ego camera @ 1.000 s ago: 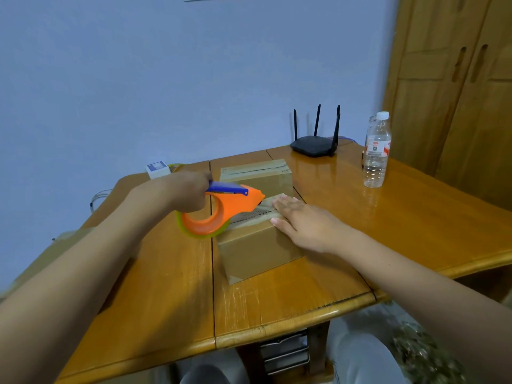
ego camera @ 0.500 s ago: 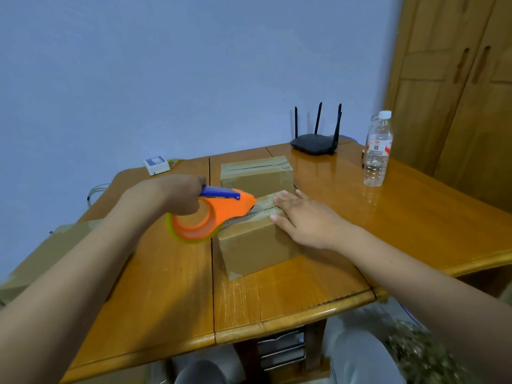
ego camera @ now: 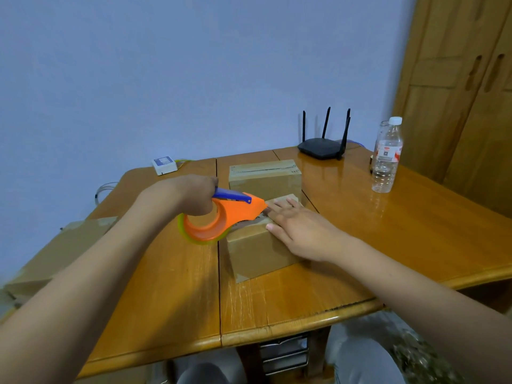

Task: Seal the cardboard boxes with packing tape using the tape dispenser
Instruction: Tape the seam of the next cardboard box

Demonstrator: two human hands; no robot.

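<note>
Gripping the blue handle of the tape dispenser (ego camera: 221,217), the left hand (ego camera: 194,196) holds its orange nose against the top seam of the near box (ego camera: 257,250), close to that box's left end. Flat and uncurled, the right hand (ego camera: 297,231) presses on the same box top, steadying it on the counter (ego camera: 388,231). This box appears to be mid-seal: how much tape is laid cannot be told under the hand. Behind it, touching or just beside, the far box (ego camera: 264,177) already carries a tape strip along its top. Another carton (ego camera: 63,245) sits off the counter's left edge; its state is unclear.
</note>
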